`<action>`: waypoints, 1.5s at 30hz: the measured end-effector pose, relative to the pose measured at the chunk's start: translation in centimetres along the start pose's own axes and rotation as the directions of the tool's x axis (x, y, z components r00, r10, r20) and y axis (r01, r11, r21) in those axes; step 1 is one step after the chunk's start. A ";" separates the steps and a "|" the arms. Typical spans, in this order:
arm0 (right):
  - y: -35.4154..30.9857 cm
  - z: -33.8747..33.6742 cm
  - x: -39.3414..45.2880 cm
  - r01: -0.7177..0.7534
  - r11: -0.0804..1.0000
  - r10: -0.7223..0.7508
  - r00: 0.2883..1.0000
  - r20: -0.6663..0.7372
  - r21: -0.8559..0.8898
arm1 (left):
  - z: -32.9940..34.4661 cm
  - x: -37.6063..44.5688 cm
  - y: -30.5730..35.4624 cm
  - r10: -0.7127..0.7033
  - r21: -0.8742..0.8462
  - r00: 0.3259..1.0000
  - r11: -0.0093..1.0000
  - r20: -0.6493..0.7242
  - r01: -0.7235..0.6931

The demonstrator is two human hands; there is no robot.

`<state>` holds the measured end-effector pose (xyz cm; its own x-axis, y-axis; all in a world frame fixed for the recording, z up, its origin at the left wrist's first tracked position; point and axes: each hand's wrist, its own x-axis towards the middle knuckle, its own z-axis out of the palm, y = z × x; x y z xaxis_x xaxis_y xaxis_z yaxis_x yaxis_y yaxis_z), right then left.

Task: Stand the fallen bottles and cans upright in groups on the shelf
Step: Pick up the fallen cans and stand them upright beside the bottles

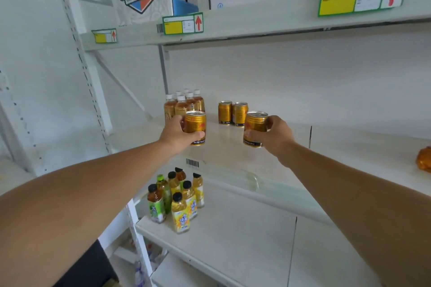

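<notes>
Left hand point(178, 134) grips one upright gold can point(194, 127); right hand point(275, 137) grips another point(254, 128). I see two cans point(232, 113) standing farther back on the shelf point(303, 146).

Both your bare arms reach forward and slightly up, forearms converging from the lower corners of the view. Your left hand point(177, 132) is curled around a gold can point(195, 127), thumb across its front near the base, fingers point(180, 121) wrapped behind. Your right hand point(275, 135) grips a second gold can point(254, 128) from the right, thumb low on its front. Both wrists are straight, the cans upright.
</notes>
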<state>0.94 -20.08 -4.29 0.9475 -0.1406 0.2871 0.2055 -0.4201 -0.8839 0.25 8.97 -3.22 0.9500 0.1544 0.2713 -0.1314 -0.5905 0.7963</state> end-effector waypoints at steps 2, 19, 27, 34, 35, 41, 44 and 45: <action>0.2 0.9 1.0 0.003 1.000 -0.003 1.000 -0.002 -0.026 | 0.7 1.4 -0.5 0.002 -0.009 0.999 1.000 0.034 -0.002; 1.4 8.3 9.6 -0.089 0.986 0.067 0.986 -0.150 -0.142 | 8.0 16.6 -4.3 0.185 -0.100 0.957 0.981 0.225 -0.166; 2.9 10.5 11.5 -0.013 0.980 -0.011 0.993 -0.120 -0.199 | 9.7 18.4 -6.1 0.267 -0.082 0.925 0.964 0.271 -0.254; 3.0 11.4 12.4 -0.018 0.970 0.005 0.999 -0.053 -0.241 | 9.7 18.4 -6.0 0.245 0.038 0.901 0.960 0.358 -0.276; 2.9 11.5 12.4 -0.025 0.969 0.014 0.999 -0.049 -0.246 | 9.7 18.4 -6.0 0.240 0.048 0.901 0.960 0.362 -0.276; 3.0 11.5 12.3 -0.028 0.959 0.012 0.998 -0.058 -0.282 | 9.6 18.1 -5.6 0.224 0.063 0.897 0.962 0.382 -0.266; 3.1 11.4 12.4 -0.022 0.963 0.008 0.999 -0.051 -0.269 | 9.3 17.7 -5.4 0.214 0.045 0.894 0.967 0.395 -0.252; 3.0 11.2 12.3 -0.024 0.967 0.013 0.999 -0.046 -0.253 | 9.0 17.5 -5.3 0.209 0.026 0.892 0.971 0.401 -0.239</action>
<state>15.98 -13.02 -7.59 0.9378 -0.1869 0.2927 0.1143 -0.6299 -0.7683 20.11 7.65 -7.59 0.9335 -0.3031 0.1913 -0.3471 -0.6311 0.6937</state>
